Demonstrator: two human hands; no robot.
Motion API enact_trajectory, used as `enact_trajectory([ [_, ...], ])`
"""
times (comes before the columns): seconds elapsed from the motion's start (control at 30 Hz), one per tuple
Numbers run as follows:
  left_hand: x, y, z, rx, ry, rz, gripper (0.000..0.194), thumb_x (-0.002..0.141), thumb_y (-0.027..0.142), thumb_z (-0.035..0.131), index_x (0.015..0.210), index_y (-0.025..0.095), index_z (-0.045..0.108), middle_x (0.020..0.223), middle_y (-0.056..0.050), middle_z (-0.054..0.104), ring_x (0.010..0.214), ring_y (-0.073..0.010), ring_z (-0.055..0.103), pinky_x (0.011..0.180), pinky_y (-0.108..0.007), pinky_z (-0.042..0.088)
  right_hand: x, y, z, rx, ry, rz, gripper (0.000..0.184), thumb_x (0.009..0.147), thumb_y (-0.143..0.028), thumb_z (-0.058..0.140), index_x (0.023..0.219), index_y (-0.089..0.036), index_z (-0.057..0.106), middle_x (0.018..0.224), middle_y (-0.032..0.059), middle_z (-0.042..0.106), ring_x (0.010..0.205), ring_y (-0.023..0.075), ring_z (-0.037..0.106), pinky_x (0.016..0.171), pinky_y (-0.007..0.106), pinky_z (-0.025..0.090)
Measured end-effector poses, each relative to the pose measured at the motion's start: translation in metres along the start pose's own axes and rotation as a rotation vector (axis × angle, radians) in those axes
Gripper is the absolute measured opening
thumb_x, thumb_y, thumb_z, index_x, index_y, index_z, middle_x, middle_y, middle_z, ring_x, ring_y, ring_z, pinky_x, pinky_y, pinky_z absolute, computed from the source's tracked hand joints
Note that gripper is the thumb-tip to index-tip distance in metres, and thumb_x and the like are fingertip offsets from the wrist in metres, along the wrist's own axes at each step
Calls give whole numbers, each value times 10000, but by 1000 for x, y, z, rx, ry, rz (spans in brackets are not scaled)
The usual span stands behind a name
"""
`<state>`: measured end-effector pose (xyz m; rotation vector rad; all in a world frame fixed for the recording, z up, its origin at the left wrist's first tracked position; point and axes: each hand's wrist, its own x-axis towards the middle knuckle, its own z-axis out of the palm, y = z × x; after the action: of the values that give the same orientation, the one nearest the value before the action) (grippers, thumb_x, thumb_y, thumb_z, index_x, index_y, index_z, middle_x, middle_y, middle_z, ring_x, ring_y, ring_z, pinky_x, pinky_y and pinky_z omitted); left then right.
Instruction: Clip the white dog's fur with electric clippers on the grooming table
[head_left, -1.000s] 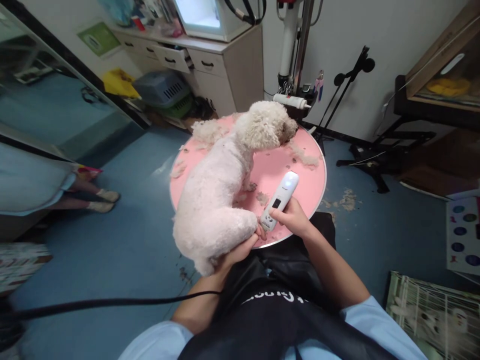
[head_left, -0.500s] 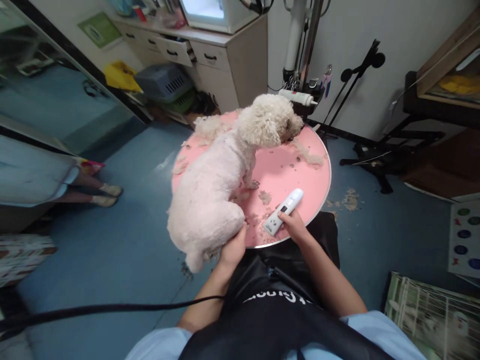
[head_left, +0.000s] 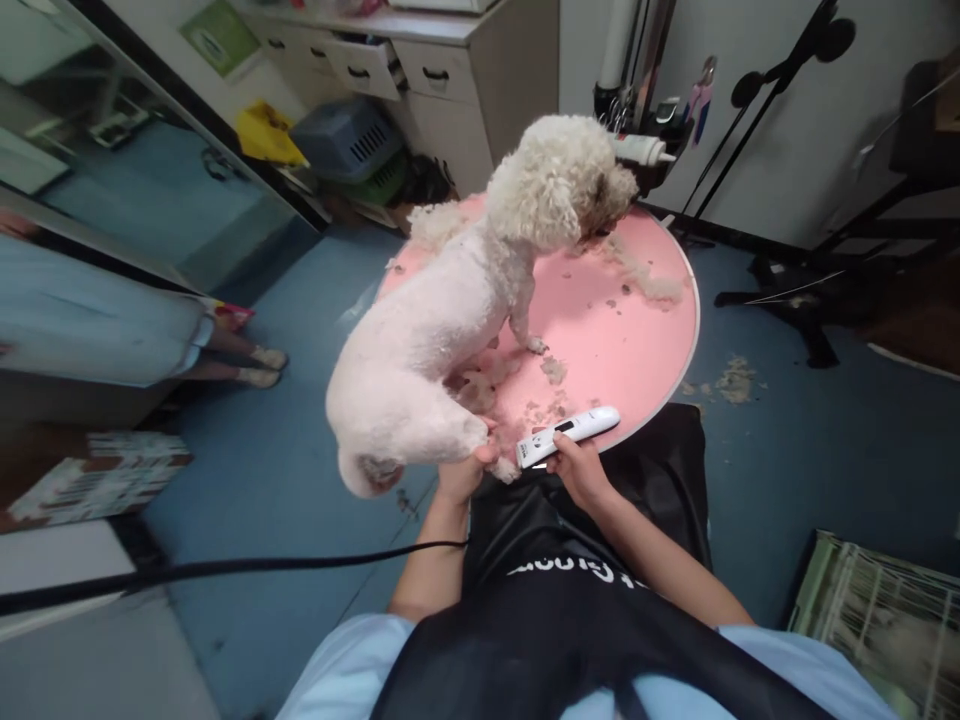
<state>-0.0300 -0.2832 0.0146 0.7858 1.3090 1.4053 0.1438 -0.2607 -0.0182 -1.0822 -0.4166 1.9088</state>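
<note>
A white dog [head_left: 420,330] is on the round pink grooming table [head_left: 645,350], its body clipped short and its head still curly, facing right. My left hand [head_left: 466,472] is closed around its hind leg, near the table's front edge. The paw [head_left: 506,468] sticks out to the right of my fingers. In my right hand [head_left: 577,470] is a white hair clipper [head_left: 570,435], its blade end pointing left, close to the paw. Whether the blade touches the fur, I cannot tell. Clipped fur [head_left: 553,370] lies on the table around the dog's feet.
Behind the table stand a cabinet [head_left: 442,110] and a pet carrier [head_left: 345,140]. A bottle [head_left: 641,150] and nail clippers [head_left: 701,100] hang by the table post. Another person's legs [head_left: 247,368] are at left. A black cord [head_left: 300,565] crosses at lower left; a wire cage [head_left: 885,620] stands lower right.
My left hand has drawn the hind leg out so the paw shows. The clipper has turned flatter and come nearer the paw. The dog's head is higher in view.
</note>
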Motion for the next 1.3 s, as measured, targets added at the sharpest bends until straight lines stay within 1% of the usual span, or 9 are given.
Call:
enact_trajectory([
  [0.1, -1, 8, 3, -152, -48, 36, 614, 453, 677, 859, 778, 222, 608, 419, 117, 380, 315, -37, 233, 315, -210, 189, -15, 13, 7, 93, 58, 8, 336, 636, -339, 832, 821, -189, 595, 773, 48, 735, 518, 119, 549, 429, 232, 437],
  [0.2, -1, 12, 3, -216, -71, 73, 613, 444, 676, 877, 751, 215, 616, 400, 119, 372, 300, -26, 202, 306, -201, 156, -25, 18, 11, 174, 15, 50, 399, 617, -337, 852, 885, -215, 583, 824, 35, 744, 548, 124, 567, 484, 251, 481],
  [0.4, -4, 0, 5, -204, -104, 11, 620, 463, 737, 837, 712, 217, 607, 385, 116, 340, 287, -27, 155, 289, -210, 136, -31, 19, 14, 188, 9, 5, 405, 622, -326, 844, 911, -229, 578, 751, -9, 703, 504, 111, 536, 489, 257, 476],
  [0.5, -6, -3, 5, -228, -131, 47, 595, 506, 717, 836, 743, 220, 610, 399, 119, 324, 296, -26, 152, 292, -204, 151, -32, 21, 13, 210, 19, 10, 381, 633, -351, 829, 900, -227, 587, 785, 6, 714, 519, 120, 546, 493, 273, 489],
  [0.63, -4, 6, 2, -279, -198, 170, 485, 617, 651, 826, 766, 225, 650, 414, 109, 325, 295, -27, 168, 288, -198, 147, -31, 21, 11, 247, 131, 8, 366, 630, -370, 833, 843, -216, 578, 771, 17, 716, 512, 113, 521, 432, 242, 435],
  [0.83, -1, 22, 4, -312, -275, 244, 411, 670, 614, 811, 697, 237, 649, 398, 102, 275, 273, -26, 157, 277, -199, 131, -28, 21, 16, 309, 99, 237, 401, 605, -399, 875, 805, -201, 590, 713, -2, 683, 473, 90, 495, 441, 239, 465],
  [1.03, 0, 31, 5, -230, -281, 223, 606, 588, 737, 782, 557, 218, 471, 293, 128, 174, 217, -24, 126, 249, -184, 137, -24, 16, 19, 347, 70, 335, 463, 573, -421, 924, 807, -206, 586, 612, -69, 603, 457, 67, 508, 440, 189, 468],
  [1.2, 0, 35, 5, -286, -403, 281, 588, 712, 678, 739, 570, 198, 430, 293, 140, 167, 198, -5, 111, 264, -143, 146, -24, 18, 17, 352, 111, 420, 400, 712, -440, 855, 686, -204, 533, 497, -80, 523, 375, 56, 443, 352, 164, 384],
  [1.3, 5, 38, 6, -372, -561, 338, 472, 784, 614, 717, 674, 190, 539, 314, 153, 208, 195, -5, 133, 266, -124, 188, -28, 15, 20, 404, 102, 511, 385, 757, -431, 831, 669, -186, 547, 503, -63, 558, 367, 43, 449, 346, 149, 375],
])
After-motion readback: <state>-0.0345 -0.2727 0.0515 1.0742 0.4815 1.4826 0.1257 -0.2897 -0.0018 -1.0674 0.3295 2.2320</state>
